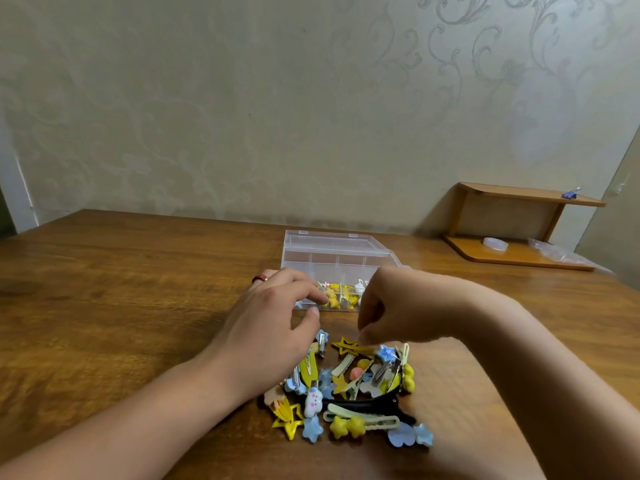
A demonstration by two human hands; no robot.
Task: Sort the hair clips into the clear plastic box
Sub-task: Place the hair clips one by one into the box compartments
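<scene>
While clips lie piled, the right hand hovers above.

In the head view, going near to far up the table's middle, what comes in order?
Clip pile → clear box → wall.

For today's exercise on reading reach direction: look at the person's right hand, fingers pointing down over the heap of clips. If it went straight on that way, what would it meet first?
Probably the yellow open-star clip at the far edge of the pile of hair clips. The right hand has its fingertips bunched just above it; the blur hides whether they already touch.
</scene>
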